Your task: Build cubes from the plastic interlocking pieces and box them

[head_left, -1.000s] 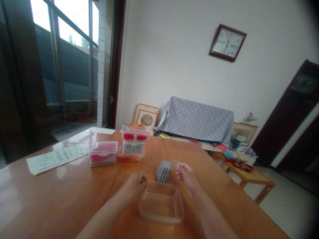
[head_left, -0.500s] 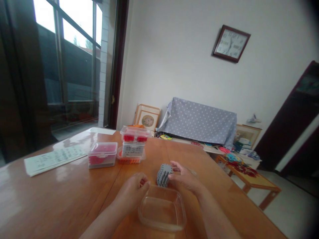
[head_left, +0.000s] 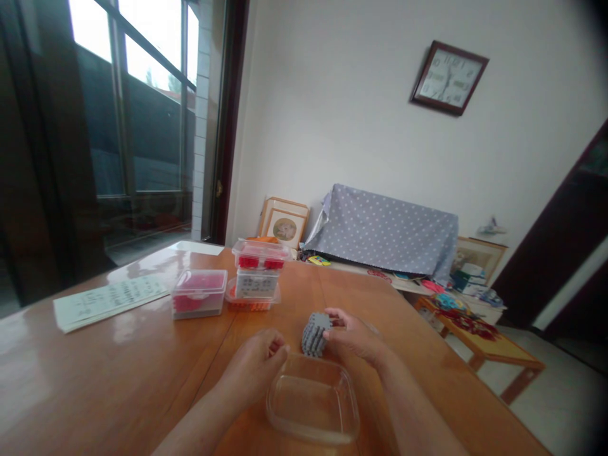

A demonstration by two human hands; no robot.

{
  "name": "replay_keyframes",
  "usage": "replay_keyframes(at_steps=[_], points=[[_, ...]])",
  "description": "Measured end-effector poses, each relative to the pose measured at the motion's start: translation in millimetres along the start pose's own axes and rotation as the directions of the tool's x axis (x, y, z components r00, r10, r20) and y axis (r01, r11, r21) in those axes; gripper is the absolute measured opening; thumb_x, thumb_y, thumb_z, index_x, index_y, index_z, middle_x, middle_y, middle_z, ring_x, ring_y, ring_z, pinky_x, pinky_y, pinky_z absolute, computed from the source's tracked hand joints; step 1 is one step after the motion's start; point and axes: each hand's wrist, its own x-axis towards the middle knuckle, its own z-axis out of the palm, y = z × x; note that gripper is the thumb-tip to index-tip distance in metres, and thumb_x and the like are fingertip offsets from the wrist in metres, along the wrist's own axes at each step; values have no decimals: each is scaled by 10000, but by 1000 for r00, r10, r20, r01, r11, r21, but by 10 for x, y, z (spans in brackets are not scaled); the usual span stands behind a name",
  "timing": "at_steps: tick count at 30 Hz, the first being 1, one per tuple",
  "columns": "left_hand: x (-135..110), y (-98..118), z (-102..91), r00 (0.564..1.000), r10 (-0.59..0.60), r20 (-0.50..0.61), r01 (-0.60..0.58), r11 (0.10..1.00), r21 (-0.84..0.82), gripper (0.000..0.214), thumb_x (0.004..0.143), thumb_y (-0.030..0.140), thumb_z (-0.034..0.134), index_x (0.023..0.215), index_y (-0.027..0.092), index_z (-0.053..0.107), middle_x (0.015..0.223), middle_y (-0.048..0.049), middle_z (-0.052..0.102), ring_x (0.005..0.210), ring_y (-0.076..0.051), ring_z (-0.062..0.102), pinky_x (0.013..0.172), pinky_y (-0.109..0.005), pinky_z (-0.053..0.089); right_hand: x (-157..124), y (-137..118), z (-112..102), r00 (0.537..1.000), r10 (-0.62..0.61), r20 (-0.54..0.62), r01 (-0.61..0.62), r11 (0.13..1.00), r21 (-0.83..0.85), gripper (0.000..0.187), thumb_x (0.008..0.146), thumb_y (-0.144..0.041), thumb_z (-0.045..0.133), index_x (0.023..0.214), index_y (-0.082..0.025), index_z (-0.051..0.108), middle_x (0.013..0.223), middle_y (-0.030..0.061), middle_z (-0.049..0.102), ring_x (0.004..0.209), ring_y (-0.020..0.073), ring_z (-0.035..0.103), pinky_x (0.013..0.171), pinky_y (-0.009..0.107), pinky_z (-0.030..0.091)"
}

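Grey toothed pieces [head_left: 314, 335], thin and matte, stand face to face in a leaning stack on the polished wooden table [head_left: 118, 373], just beyond a clear plastic container [head_left: 313, 434]. This container is nearest; it is low, rounded at the corners and open on the top.

At its far left corner is the left hand [head_left: 261, 362], with the fingers curled close together; whether they pinch the rim, I cannot tell. The right hand [head_left: 356, 339] has its thumb and forefinger spread apart around the right edge of the grey stack; I cannot tell if they are clamped on it.

Farther to the left lie printed paper sheets [head_left: 111, 301], flat and long, and beside them a transparent lidded box [head_left: 199, 294] with something pink inside. Next to it three clear plastic containers are piled: a low one with orange pieces [head_left: 254, 305], a squarish box with small dark marks [head_left: 259, 285], and a shallow one with red contents [head_left: 260, 259].

Behind the table hangs grey cloth with white dots [head_left: 389, 231]. On the smooth wall is a square, dark-framed clock [head_left: 449, 78].
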Motion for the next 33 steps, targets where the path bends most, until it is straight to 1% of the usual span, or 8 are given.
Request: replay_keyframes(at_steps=[7,10,13,17,20,22,26,33], points=[[9,-36,13,1000,-10,16,9,999,40,189,869,345,536,827,186,628,832,-34,691,788,-184,634,671,-261,391,6,-47,15,999,-32,-26,30,997,-74,567,728,-431,766,1226,-194,635,1180,88,675,1123,276,600,990,423,445],[5,-56,15,1000,10,18,-10,999,40,196,879,351,526,834,190,629,812,-20,686,764,-173,631,656,-259,384,-42,-108,-7,990,-88,-108,79,994,-81,541,742,-469,741,1205,-209,639,1156,72,669,1083,263,601,958,403,459],[7,-69,18,1000,8,19,-8,1000,22,226,888,376,516,835,191,636,796,-16,685,751,-171,629,644,-257,377,-183,-265,-2,976,-155,-156,122,972,-201,511,756,-465,734,1193,-220,639,1120,62,652,1028,243,593,902,370,465],[17,-89,33,999,-41,35,41,999,21,249,875,388,513,822,184,646,759,-14,680,704,-166,611,595,-252,340,-496,-544,169,987,-163,4,157,943,-293,469,747,-395,769,1168,-235,638,993,26,649,898,198,588,829,324,457],[13,-98,38,997,-60,48,59,998,27,226,845,359,525,813,175,653,739,-13,669,682,-160,590,569,-249,314,-705,-675,402,983,-60,174,101,966,-238,426,771,-332,740,1168,-240,619,943,3,648,833,173,591,723,277,452],[3,-98,37,997,-60,48,59,998,27,208,820,334,535,816,169,661,742,-12,664,688,-158,582,566,-248,312,-779,-706,551,970,2,241,68,957,-281,385,745,-302,749,1107,-233,639,909,-5,647,791,164,589,655,255,429],[-20,-92,36,995,-79,53,78,997,30,218,790,351,562,837,169,673,750,-4,661,693,-156,569,564,-245,319,-776,-675,722,958,41,283,82,909,-409,322,696,-267,763,1001,-224,669,868,-15,654,753,154,578,615,243,386],[-33,-73,54,989,-120,83,118,993,20,293,767,450,622,802,164,670,697,18,617,643,-136,529,520,-237,298,-684,-508,765,947,78,311,72,892,-446,306,683,-263,753,976,-222,675,817,-31,658,700,133,558,592,231,343]])
